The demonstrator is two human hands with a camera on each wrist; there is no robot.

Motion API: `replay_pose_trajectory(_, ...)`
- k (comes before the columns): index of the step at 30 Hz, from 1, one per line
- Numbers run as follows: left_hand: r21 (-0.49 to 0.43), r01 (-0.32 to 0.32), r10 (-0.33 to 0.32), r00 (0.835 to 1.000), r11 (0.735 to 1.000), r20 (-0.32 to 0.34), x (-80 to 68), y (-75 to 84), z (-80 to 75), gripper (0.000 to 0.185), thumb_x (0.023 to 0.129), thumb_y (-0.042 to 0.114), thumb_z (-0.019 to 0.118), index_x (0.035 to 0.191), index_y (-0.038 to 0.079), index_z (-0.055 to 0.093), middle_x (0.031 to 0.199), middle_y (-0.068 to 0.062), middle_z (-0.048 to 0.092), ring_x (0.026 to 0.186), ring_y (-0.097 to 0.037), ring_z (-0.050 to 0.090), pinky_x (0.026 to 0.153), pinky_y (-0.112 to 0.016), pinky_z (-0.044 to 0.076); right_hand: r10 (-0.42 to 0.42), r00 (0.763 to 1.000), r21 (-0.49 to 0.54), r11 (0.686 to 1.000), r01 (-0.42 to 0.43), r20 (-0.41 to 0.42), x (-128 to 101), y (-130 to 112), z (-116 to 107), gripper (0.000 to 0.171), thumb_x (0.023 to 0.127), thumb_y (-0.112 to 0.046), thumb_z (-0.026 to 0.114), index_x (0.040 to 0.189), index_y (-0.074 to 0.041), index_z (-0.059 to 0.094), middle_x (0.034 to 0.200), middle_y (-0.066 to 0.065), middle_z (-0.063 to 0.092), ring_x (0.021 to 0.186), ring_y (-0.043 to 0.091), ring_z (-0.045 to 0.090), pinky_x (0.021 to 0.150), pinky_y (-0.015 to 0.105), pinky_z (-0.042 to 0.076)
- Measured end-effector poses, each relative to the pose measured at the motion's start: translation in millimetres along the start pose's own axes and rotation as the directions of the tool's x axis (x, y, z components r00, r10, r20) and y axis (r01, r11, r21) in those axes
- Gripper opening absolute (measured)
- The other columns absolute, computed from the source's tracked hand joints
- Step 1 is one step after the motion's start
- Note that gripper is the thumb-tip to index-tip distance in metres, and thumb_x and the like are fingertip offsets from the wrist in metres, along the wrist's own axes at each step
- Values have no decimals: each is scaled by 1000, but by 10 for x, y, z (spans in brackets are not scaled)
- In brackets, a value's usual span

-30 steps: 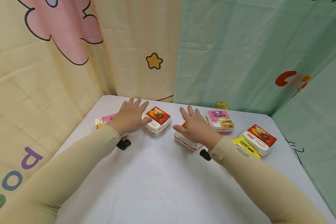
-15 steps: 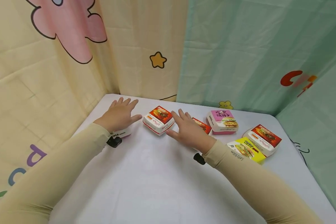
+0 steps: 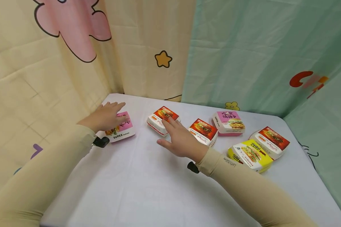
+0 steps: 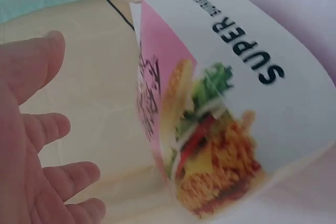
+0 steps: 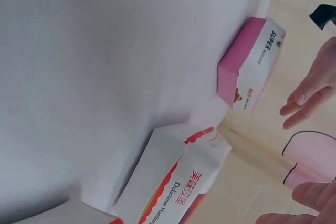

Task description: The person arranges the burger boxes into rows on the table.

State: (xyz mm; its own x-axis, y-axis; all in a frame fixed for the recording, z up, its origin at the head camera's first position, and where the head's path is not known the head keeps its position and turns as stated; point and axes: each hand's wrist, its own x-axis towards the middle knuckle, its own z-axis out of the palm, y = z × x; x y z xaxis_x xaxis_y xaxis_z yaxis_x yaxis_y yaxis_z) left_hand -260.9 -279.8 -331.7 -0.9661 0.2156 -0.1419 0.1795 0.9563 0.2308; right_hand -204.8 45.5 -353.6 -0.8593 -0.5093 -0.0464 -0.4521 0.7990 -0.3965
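On the white table [image 3: 147, 176], both hands lie flat, fingers released — left hand [image 3: 103, 117] on the pink box [image 3: 121, 130], right hand [image 3: 179, 140] by the red box [image 3: 162, 119].

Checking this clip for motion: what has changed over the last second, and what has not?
Both hands slid left. The left hand left the red box and now rests flat on the pink box. The right hand came off the middle red box, now uncovered, its fingertips at the first red box. Neither hand grips anything. The other boxes stayed put.
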Motion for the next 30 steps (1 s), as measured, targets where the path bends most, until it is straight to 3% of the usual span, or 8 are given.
replay_pose_trajectory(8, -16, 22, -21, 997, 1000, 68, -27, -294, 63, 84, 104, 55, 56, 167, 8, 27, 168, -30, 30, 154, -57, 24, 124, -72, 18, -44, 999, 48, 998, 43, 11, 56, -145, 145, 82, 103, -54, 62, 169, -21, 26, 176, 13, 23, 161, 34, 27, 129, 50, 28)
replay_pose_trajectory(15, -46, 48, -42, 993, 998, 111, -68, -442, 159, 90, 102, 61, 57, 166, 6, 26, 164, -30, 37, 151, -51, 35, 122, -70, 29, -75, 997, 50, 996, 74, 30, 195, -302, 306, 82, 103, -52, 62, 169, -20, 26, 175, 11, 26, 160, 32, 31, 128, 47, 32)
replay_pose_trajectory(23, -85, 48, -39, 994, 995, 105, -55, -482, 288, 90, 101, 59, 59, 164, 2, 30, 159, -33, 43, 144, -52, 43, 117, -71, 35, -61, 996, 55, 997, 57, 72, 369, -412, 484, 80, 104, -52, 61, 168, -18, 28, 176, 8, 25, 163, 23, 23, 129, 42, 32)
replay_pose_trajectory(30, -132, 61, -51, 995, 989, 81, -79, -438, 315, 89, 101, 58, 61, 162, 1, 32, 157, -33, 44, 141, -50, 45, 118, -69, 35, -50, 995, 61, 997, 45, 91, 448, -413, 556, 78, 104, -52, 61, 168, -18, 29, 174, 8, 30, 162, 23, 28, 128, 43, 33)
